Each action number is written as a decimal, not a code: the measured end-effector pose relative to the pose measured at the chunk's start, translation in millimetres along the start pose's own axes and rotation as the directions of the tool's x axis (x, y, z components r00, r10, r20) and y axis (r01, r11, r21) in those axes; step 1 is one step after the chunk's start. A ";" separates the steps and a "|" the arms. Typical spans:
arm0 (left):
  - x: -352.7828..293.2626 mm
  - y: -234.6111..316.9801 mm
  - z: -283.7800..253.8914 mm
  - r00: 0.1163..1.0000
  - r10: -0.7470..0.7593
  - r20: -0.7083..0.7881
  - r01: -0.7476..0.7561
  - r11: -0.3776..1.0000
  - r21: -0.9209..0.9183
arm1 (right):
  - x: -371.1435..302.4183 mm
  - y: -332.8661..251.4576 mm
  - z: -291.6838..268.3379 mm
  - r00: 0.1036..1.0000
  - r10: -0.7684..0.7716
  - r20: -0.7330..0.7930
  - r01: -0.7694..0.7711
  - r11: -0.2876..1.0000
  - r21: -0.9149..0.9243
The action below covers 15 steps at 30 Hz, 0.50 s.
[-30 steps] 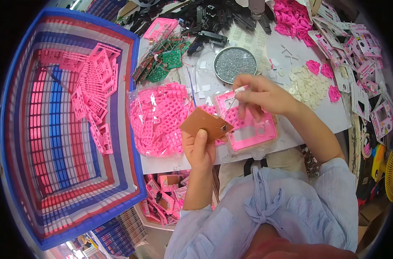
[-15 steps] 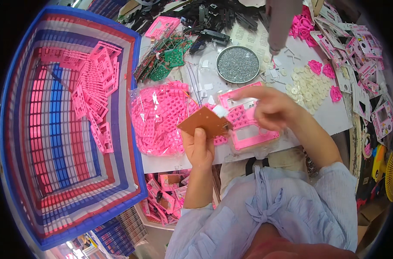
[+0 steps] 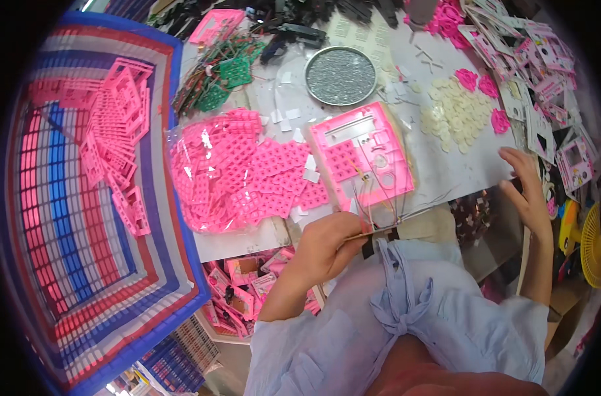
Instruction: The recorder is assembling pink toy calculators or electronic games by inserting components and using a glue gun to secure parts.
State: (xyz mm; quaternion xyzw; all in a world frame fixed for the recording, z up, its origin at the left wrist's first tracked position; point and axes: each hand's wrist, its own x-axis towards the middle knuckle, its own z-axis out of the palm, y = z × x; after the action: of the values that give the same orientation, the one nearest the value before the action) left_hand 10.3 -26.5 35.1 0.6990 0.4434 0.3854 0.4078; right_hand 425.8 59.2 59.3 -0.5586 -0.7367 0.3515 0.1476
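My left hand (image 3: 330,247) pinches a thin circuit board (image 3: 381,230) at the table's front edge. The board is seen nearly edge-on, and thin wires rise from it. Just beyond it lies a pink plastic housing (image 3: 396,168), open side up on a clear bag, with a pink button sheet (image 3: 343,160) inside. Wires pass over the housing. Far to the right, my right hand (image 3: 528,191) is empty with its fingers apart, close to a pile of printed white-and-pink panels (image 3: 577,165).
A blue-rimmed striped basket (image 3: 191,264) at left holds pink frames (image 3: 119,122). On the table are bagged pink button sheets (image 3: 215,171), green circuit boards (image 3: 234,71), a round tin of small metal pieces (image 3: 341,76), whitish discs (image 3: 455,112) and pink parts (image 3: 465,79). A box of pink assemblies (image 3: 248,284) stands below.
My left hand has drawn the board toward me and tipped it edge-on. My right hand has moved from above the housing to the far right. The view has shifted slightly.
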 end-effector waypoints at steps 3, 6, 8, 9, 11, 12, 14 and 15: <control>1.9 0.8 8.8 0.989 0.120 0.087 -0.125 0.990 0.061 | 43.2 -66.2 24.4 0.712 -0.599 0.367 0.579 0.796 0.176; 8.6 5.2 13.3 0.966 0.154 0.208 -0.172 0.983 0.070 | 67.5 -113.7 67.3 0.525 -0.760 0.384 0.723 0.636 0.271; -7.9 1.6 20.0 0.980 0.133 0.148 -0.145 0.987 0.073 | 81.9 -126.4 88.1 0.465 -0.785 0.409 0.710 0.607 0.358; -13.3 1.0 21.0 0.988 0.024 0.150 -0.028 0.999 0.026 | 86.5 -128.3 94.2 0.459 -0.781 0.424 0.687 0.614 0.388; -21.8 -0.4 22.2 0.967 -0.188 0.170 0.203 0.977 -0.070 | 93.8 -127.1 101.0 0.501 -0.732 0.461 0.588 0.679 0.439; -25.1 -2.4 25.9 0.944 -0.295 0.148 0.324 0.915 -0.241 | 98.4 -128.7 103.4 0.542 -0.663 0.515 0.461 0.748 0.477; -29.9 -6.7 35.5 0.857 -0.489 0.160 0.487 0.670 -0.560 | 108.6 -133.3 107.1 0.586 -0.508 0.631 0.181 0.841 0.510; -34.3 -13.0 41.0 0.849 -0.504 0.160 0.469 0.579 -0.667 | 117.0 -128.4 115.2 0.640 -0.546 0.541 0.257 0.815 0.519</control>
State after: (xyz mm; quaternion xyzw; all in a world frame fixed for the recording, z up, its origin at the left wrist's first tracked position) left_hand 32.6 -64.4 2.1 0.3401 0.4529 0.4104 0.7146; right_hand 224.3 110.5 44.7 -0.1700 -0.7592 0.6254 0.0590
